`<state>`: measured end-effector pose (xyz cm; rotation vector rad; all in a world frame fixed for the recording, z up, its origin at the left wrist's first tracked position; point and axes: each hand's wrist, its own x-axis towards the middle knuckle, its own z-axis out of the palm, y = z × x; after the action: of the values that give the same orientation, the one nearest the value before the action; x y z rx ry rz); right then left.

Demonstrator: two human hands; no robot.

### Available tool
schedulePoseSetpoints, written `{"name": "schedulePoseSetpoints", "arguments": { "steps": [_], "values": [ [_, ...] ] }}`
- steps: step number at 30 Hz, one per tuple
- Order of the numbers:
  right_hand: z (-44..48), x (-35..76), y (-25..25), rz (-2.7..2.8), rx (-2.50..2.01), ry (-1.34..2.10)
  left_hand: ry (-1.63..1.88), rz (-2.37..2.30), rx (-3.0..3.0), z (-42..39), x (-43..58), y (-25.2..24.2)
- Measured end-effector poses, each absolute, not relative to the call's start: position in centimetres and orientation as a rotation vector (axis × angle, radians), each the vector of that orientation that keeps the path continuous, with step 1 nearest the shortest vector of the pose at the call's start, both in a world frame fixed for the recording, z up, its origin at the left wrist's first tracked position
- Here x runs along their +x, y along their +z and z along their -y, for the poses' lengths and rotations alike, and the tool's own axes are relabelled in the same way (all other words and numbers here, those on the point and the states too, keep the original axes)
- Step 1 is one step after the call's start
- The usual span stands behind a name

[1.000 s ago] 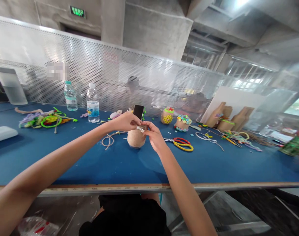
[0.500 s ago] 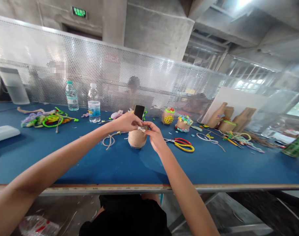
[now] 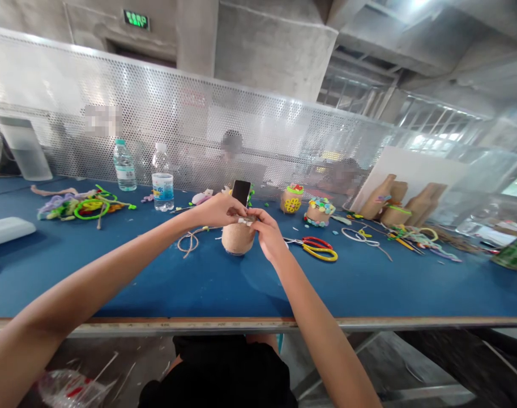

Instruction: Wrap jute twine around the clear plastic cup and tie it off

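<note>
A jar wrapped in tan twine stands upright on the blue table, with small white pieces along its neck. My left hand reaches over the jar's rim from the left, thumb and fingers pinched together there. From the right, my right hand closes its fingers on the same rim, close to the left fingertips. The fingers cover most of the jar's mouth, and whether a smaller piece is between them is hidden. Just behind the jar a black phone is propped up.
Scissors with red and yellow handles lie right of the jar. Two decorated jars stand farther back. Looped twine lies left, near a water bottle and a heap of pipe cleaners. Cardboard bottle shapes lean on a white board.
</note>
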<state>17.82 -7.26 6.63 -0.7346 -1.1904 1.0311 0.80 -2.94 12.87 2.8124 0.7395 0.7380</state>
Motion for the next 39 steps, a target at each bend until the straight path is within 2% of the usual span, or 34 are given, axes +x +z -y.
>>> {"name": "schedulePoseSetpoints", "arguments": {
  "steps": [12,31,39],
  "values": [
    [7.34,18.11,6.60,1.219,-0.729,1.038,0.738,-0.720,2.804,3.01,0.72,12.81],
    [7.31,17.65,6.36,1.280,-0.804,0.844,0.695,-0.702,2.775,3.35,0.66,13.09],
    [7.12,18.01,6.35,1.236,-0.730,0.943,0.877,-0.827,2.811,3.08,1.06,12.70]
  ]
}}
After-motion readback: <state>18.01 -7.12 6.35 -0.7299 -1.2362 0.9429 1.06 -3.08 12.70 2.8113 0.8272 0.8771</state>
